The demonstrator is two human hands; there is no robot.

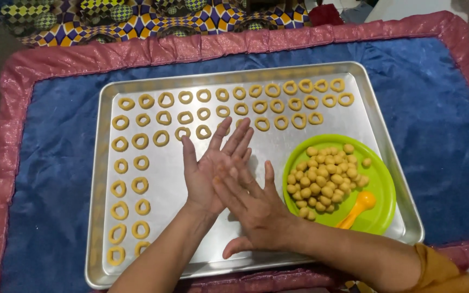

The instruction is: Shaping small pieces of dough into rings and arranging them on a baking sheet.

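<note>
Left hand and right hand press flat together, palm on palm, above the silver metal baking tray; whether the grip pinches dough, I cannot tell.

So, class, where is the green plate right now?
The green plate sits on the right side of the metal tray, holding dough balls, just right of the right hand.

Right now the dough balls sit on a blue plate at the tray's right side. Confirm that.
Not quite: the plate is green, not blue, as the head view shows. The dough balls do sit on it at the right side of the metal tray.
</note>
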